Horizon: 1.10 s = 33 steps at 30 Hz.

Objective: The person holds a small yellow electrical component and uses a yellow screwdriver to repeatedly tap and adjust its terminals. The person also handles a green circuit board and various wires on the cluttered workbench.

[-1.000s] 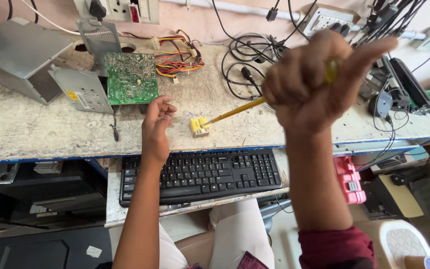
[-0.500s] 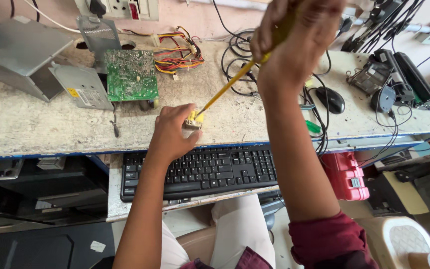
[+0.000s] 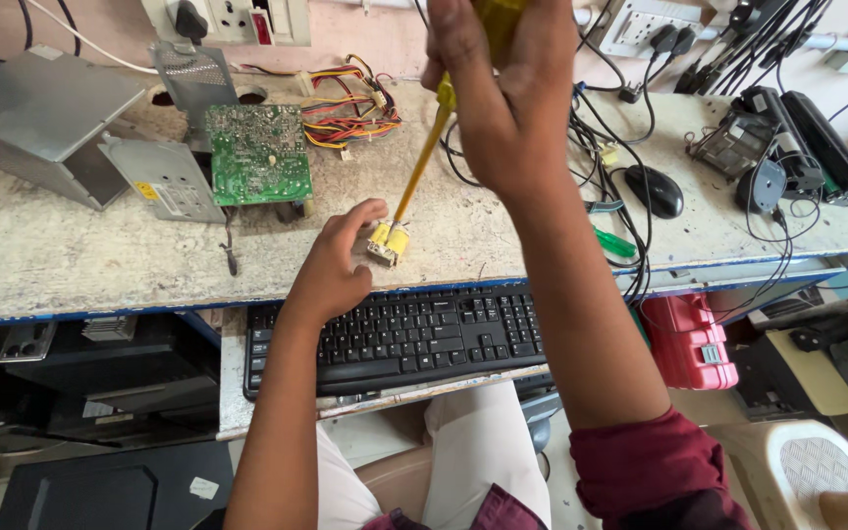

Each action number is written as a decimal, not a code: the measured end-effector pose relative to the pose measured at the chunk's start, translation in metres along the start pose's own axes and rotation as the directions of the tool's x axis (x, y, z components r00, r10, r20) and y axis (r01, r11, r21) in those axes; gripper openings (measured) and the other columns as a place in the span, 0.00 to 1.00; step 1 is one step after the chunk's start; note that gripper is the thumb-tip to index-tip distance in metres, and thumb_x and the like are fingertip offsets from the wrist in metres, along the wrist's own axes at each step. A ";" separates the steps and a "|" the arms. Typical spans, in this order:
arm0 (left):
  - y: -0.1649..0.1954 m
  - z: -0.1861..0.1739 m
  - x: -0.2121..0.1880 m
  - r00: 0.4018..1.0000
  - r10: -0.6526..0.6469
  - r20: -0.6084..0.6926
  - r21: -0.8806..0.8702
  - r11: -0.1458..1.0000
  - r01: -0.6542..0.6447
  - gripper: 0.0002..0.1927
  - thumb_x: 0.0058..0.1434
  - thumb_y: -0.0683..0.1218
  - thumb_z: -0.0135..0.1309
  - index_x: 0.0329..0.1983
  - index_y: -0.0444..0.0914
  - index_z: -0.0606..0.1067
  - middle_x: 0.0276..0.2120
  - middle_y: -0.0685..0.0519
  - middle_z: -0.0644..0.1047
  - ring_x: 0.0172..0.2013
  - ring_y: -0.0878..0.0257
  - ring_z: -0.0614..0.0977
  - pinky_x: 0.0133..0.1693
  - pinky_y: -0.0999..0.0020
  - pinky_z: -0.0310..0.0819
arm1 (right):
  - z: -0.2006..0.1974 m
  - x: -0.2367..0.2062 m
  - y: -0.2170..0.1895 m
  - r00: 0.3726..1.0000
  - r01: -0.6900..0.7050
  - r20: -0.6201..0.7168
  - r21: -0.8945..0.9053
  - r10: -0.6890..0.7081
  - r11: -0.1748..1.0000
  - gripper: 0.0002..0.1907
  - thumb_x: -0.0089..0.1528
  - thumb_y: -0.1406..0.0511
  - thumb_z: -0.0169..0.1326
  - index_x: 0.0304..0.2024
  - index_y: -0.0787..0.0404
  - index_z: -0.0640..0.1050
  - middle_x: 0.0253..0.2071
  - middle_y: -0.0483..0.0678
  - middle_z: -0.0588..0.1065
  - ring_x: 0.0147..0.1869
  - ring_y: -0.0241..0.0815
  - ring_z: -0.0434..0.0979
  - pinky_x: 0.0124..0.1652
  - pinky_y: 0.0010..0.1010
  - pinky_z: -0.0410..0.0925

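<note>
Yellow component: small yellow block-shaped part with metal at its base (image 3: 388,242) sits on the pale speckled stone workbench (image 3: 71,260), near the front edge, just above the black keyboard (image 3: 399,334).
Left hand: left hand (image 3: 331,270) rests on the bench at 9 o'clock of the part, fingertips curled against its left side, thumb and fingers close together around it.
Right hand: right hand (image 3: 503,93) is raised at 1 o'clock of the part, fingers wrapped tight on the handle of a long yellow-shafted screwdriver (image 3: 422,162).
Screwdriver: slants down from the fist to the part, tip meeting its top.
Circuit board: green printed circuit board (image 3: 258,154) lies at 11 o'clock of the part, well apart.
Wires: bundle of red, yellow and black wires (image 3: 350,108) lies at 12 o'clock, beside the board.
Metal casing: grey sheet-metal box (image 3: 36,123) stands at 10 o'clock, at the far left.
Mouse: black computer mouse (image 3: 658,189) lies at 3 o'clock among black cables.
</note>
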<state>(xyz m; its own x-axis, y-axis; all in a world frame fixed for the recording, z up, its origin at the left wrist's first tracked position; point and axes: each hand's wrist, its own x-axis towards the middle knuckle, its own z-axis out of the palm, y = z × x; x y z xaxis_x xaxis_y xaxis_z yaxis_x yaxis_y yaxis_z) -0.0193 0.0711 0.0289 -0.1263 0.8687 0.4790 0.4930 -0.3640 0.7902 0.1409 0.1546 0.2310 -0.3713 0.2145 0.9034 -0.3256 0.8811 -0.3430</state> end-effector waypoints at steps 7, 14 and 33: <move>0.015 0.006 0.000 0.999 0.001 -0.053 0.141 0.990 0.006 0.40 0.45 0.42 0.66 0.63 0.38 0.65 0.48 0.43 0.72 0.53 0.46 0.73 0.56 0.56 0.69 | -0.069 -0.035 0.039 0.967 -0.051 -0.255 -0.259 -0.017 0.965 0.13 0.75 0.70 0.53 0.57 0.61 0.64 0.46 0.46 0.66 0.38 0.36 0.75 0.33 0.27 0.76; 0.008 0.010 -0.001 0.991 0.094 -0.091 0.231 0.970 -0.071 0.30 0.48 0.42 0.65 0.57 0.38 0.73 0.49 0.43 0.75 0.54 0.45 0.74 0.57 0.55 0.69 | -0.131 -0.127 0.119 0.453 -0.351 -0.841 0.137 0.296 0.926 0.20 0.69 0.63 0.59 0.57 0.55 0.64 0.33 0.47 0.71 0.29 0.34 0.71 0.26 0.23 0.66; -0.008 0.016 0.005 0.971 -0.075 -0.229 0.313 0.939 0.146 0.13 0.72 0.50 0.51 0.47 0.37 0.81 0.37 0.44 0.83 0.40 0.46 0.78 0.46 0.55 0.73 | -0.093 -0.187 0.134 0.482 -0.466 -0.737 0.243 0.474 0.851 0.24 0.63 0.59 0.68 0.39 0.59 0.63 0.29 0.47 0.73 0.21 0.41 0.77 0.20 0.32 0.73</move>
<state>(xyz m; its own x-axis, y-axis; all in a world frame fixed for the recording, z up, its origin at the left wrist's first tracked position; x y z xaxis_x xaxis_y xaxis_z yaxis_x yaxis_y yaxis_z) -0.0102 0.0834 0.0190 -0.3563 0.7935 0.4933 0.7135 -0.1098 0.6920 0.2475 0.2715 0.0402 0.3075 0.8318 0.4621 -0.3152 0.5472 -0.7754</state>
